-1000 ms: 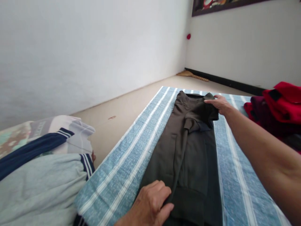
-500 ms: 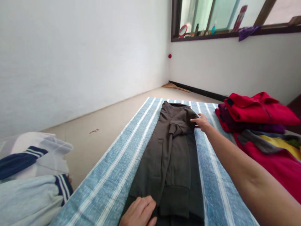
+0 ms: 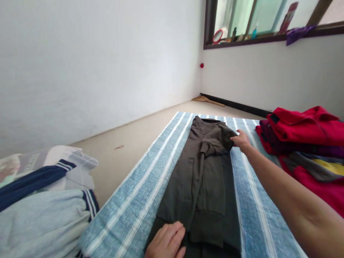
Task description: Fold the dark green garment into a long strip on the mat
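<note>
A dark brown jacket [image 3: 182,179] lies lengthwise on a blue-and-white striped cloth [image 3: 139,193], its sides folded inward and a sleeve laid down its middle. The collar is at the far end. My right hand [image 3: 241,139] reaches out on the right and pinches the jacket's folded edge near the shoulder between thumb and fingers. At the near end, my left hand [image 3: 166,240] rests over the hem with its fingers together and curled on the fabric. The lowest part of that hand is cut off by the frame.
On the right stand folded red clothes [image 3: 303,125], with a grey-collared garment [image 3: 314,168] nearer. To the left lie a pale blue garment [image 3: 45,218] with striped cuffs and a navy sleeve [image 3: 37,181]. A broom [image 3: 212,102] lies by the far wall, beneath a window [image 3: 242,21].
The view has shifted left, so everything appears farther right in the picture. Both hands stay at the same places on the jacket; the right hand has lifted the shoulder edge slightly.
</note>
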`<move>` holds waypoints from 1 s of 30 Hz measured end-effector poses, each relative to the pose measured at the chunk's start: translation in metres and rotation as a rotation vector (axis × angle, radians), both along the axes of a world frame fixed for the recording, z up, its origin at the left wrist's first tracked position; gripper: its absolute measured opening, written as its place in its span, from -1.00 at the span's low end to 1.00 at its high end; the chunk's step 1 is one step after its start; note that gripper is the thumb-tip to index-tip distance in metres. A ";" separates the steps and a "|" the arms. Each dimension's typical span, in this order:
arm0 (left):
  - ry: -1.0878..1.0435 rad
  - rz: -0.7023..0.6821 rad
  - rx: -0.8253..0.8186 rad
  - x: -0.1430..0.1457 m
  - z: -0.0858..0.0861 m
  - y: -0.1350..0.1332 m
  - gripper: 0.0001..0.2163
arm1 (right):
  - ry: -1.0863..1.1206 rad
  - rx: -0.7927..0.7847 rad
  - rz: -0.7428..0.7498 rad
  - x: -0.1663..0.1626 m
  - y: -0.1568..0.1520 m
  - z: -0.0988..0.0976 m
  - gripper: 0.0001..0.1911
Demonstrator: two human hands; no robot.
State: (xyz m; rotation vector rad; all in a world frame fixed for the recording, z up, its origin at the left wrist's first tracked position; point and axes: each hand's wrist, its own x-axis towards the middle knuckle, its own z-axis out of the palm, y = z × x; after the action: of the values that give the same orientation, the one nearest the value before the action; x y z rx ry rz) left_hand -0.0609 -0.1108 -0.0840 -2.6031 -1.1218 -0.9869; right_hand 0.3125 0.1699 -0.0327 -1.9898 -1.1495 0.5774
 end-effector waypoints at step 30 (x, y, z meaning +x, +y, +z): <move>-0.416 0.571 -0.907 -0.023 0.050 0.022 -0.66 | -0.231 -0.078 0.760 -0.123 -0.133 0.002 -0.74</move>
State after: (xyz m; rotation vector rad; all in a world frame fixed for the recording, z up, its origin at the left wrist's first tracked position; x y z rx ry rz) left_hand -0.0836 -0.0884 -0.0337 -2.3180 -2.7497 -1.0466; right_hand 0.1899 0.0367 -0.0307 -1.6647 -2.0748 0.7812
